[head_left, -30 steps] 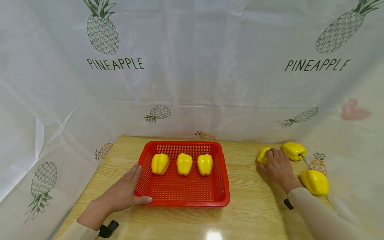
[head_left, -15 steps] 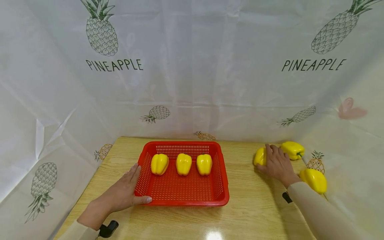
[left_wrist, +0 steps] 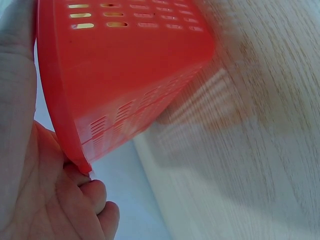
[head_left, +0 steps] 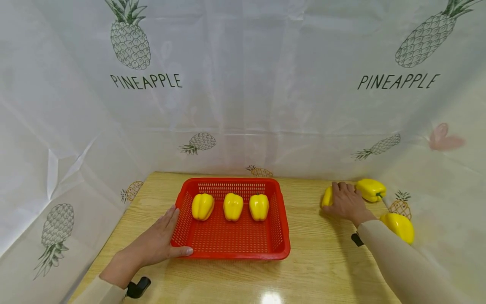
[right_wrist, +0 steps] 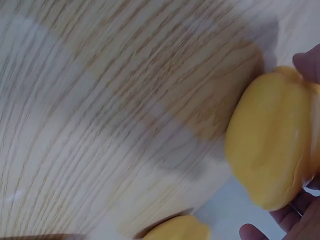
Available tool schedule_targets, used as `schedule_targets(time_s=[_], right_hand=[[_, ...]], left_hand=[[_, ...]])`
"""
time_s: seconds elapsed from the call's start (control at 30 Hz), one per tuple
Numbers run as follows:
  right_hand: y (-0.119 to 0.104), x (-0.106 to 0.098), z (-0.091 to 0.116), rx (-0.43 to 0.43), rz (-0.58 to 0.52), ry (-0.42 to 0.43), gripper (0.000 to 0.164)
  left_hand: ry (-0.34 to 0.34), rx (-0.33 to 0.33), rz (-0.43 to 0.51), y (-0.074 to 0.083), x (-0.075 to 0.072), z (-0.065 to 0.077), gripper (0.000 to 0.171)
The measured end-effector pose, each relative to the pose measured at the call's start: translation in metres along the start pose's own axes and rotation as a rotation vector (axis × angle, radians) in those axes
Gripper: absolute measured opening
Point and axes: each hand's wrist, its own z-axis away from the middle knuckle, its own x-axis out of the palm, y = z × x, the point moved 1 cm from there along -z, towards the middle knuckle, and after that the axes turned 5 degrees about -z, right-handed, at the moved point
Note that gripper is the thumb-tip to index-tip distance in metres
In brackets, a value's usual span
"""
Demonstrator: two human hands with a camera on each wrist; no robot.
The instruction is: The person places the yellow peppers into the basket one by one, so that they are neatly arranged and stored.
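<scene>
My left hand (head_left: 152,242) holds the near left corner of a red plastic basket (head_left: 231,256), with the thumb along its front rim and the fingers at its left side. In the left wrist view, fingertips curl at the rim of the basket (left_wrist: 130,60). Three yellow bell peppers stand in a row inside: a left one (head_left: 203,207), a middle one (head_left: 233,207) and a right one (head_left: 259,207). At the right, my right hand (head_left: 347,204) grips another yellow bell pepper (right_wrist: 270,140), partly hidden by the hand in the head view.
Behind the right hand lies a yellow bell pepper (head_left: 371,190) with a green stem. One more bell pepper (head_left: 398,228) sits by the right sleeve. The wooden table (head_left: 309,236) meets white sheeting (head_left: 243,105) printed with pineapples at its back and sides.
The right hand and its bell pepper shifted slightly left, then the hand turned a little over the pepper. The left hand and the basket have stayed in place.
</scene>
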Motion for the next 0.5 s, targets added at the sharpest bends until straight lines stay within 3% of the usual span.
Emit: schedule_targets(time_s=[0.23,0.5], right_hand=[[-0.0040,0.0025,0.0014,-0.032,0.044,-0.001,0.094],[-0.0054,0.0067,0.0074,-0.149,0.155,0.099,0.102]], left_hand=[[-0.001,0.004,0.000,-0.0011,0.0012,-0.0010,0.135],[-0.001,0.006,0.003,-0.0014,0.0001,-0.0009,0.135]])
